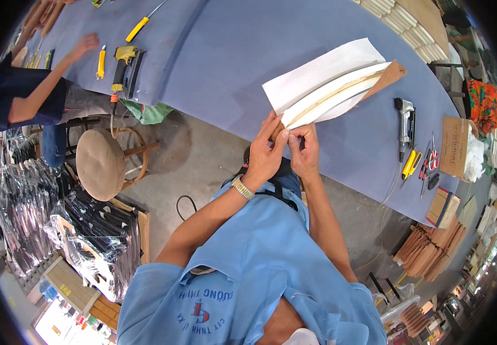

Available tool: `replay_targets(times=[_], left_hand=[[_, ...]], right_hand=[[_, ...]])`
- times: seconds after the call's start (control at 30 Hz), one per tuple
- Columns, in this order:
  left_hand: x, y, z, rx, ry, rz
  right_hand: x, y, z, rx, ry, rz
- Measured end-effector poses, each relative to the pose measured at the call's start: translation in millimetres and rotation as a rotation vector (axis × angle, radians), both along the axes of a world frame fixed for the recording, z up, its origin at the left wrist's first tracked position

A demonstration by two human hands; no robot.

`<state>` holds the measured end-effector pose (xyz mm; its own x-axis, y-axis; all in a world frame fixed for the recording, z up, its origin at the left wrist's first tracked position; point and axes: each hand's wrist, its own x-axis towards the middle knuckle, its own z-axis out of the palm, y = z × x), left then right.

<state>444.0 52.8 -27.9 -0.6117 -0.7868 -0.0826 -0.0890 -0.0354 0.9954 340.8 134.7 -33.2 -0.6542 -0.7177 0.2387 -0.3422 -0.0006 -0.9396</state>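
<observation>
A curved padded panel [340, 92] with a wood-coloured strip along its edge is held up in front of me, over the near edge of the table. White sheet material [324, 72] stands up behind it, and a brown flap [387, 79] shows at its far right end. My left hand [267, 152] is closed around the panel's near end, the thumb pressed on its edge. Beside it, my right hand [305, 150] pinches the same end between thumb and fingers. Exactly what the right fingertips grip is partly hidden.
On the blue-covered table [225, 63] lie a yellow staple gun [123, 63], a grey staple gun [405, 126], a yellow cutter [411, 165] and red-handled scissors [433, 158]. A cardboard box [454, 146] stands right. A co-worker's hand [85, 45] reaches in left, near a round stool [100, 164].
</observation>
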Motion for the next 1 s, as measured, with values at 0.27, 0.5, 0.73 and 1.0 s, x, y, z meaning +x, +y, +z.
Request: replay_targets(times=[0.27,0.5,0.73,1.0], left_hand=[[-3.6,-4.9,7.1,-0.055,-0.09,-0.008],[11.9,1.0,12.3,-0.253,-0.32,-0.046],[0.7,1.1,17.7,-0.312,-0.302,-0.03],[6.4,17.3,16.0,-0.332,-0.317,-0.026]], right_hand=[[-12.5,9.8,-4.8,-0.146,-0.385,0.129],[-132.7,103.8,13.4,0.35,-0.452,-0.096],[-358.2,248.0,-105.4,0.831,0.536,-0.633],[-410.9,241.9,-134.9,0.933,0.579,-0.626]])
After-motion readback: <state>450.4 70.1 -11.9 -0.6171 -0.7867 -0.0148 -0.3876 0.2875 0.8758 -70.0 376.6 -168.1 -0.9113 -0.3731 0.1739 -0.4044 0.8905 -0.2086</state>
